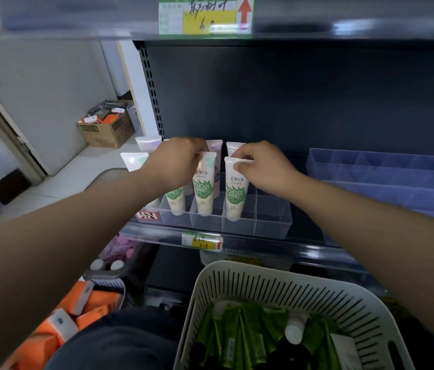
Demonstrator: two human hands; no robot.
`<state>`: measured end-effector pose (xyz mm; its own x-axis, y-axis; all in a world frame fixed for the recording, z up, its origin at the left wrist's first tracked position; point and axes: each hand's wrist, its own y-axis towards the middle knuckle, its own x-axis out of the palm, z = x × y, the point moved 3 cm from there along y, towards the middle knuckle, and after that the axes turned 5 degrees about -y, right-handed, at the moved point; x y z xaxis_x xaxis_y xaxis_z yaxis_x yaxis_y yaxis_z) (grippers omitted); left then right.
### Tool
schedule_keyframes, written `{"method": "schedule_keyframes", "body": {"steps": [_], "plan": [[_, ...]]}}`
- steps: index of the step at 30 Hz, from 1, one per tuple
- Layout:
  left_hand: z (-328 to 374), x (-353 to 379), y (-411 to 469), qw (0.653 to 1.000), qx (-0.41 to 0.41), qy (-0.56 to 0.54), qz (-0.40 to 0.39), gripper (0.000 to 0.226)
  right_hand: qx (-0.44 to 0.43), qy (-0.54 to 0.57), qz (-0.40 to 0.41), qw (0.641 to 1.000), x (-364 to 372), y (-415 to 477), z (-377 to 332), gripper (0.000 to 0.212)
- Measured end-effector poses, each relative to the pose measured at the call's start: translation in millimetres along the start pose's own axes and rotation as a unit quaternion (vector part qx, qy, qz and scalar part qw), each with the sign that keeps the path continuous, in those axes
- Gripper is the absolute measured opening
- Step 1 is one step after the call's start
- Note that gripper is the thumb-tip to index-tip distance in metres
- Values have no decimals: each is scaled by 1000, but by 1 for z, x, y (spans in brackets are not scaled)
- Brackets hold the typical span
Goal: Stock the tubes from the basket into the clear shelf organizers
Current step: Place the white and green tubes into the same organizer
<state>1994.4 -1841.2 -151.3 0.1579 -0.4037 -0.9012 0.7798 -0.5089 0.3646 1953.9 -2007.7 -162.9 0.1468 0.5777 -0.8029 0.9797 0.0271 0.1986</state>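
Several white tubes with green leaf labels stand cap-down in a clear shelf organizer point(272, 222) on the dark shelf. My left hand point(176, 158) curls over the top of the left front tube point(176, 201), touching the crimped end of the middle tube point(204, 188). My right hand point(261, 166) pinches the flat top of the right front tube point(236, 193). More white tubes stand behind them in the back row. A white slotted basket point(240, 287) sits low in front of me, holding green tubes point(240, 335) and a white-capped one.
An empty bluish clear organizer point(386, 172) sits on the shelf to the right. The compartment right of the tubes holds nothing. A price tag point(202, 241) hangs on the shelf edge. Orange packets point(58, 332) lie lower left; a cardboard box point(106, 129) stands on the floor.
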Motion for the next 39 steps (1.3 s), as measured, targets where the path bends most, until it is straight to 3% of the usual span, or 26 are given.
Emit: {"method": "schedule_keyframes", "body": {"steps": [11,27,39], "plan": [[-1,10,-2,1000,-4,-5,-9,30,4,27,17,999,6,-5,-1,19],[8,6,-15,1000,-17,2,-17,39,-12,7,21,1000,2,-21,-1,43],[44,-5,-27,1000,-14,11,-3,50,-7,-6,56,998,-30,-58,15,43]]}}
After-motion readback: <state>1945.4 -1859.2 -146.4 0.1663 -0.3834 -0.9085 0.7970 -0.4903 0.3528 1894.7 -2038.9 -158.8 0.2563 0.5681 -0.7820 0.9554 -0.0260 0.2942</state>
